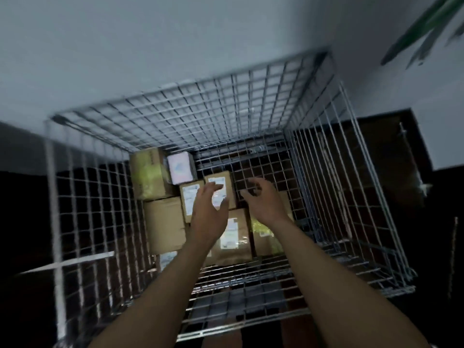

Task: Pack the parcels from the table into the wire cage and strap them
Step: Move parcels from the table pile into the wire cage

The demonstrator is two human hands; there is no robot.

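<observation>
I look down into the wire cage, open at the top. Several brown cardboard parcels lie on its floor: a large one at the back left, another in front of it, a small labelled box in the middle and a labelled parcel nearer me. A small white-topped box sits beside the large one. My left hand hovers over the middle parcels with fingers spread, holding nothing. My right hand is beside it, fingers loosely curved and empty.
The cage stands against a pale wall on a dark floor. Its right half shows bare wire floor. Green plant leaves hang at the top right. The picture is blurred by motion.
</observation>
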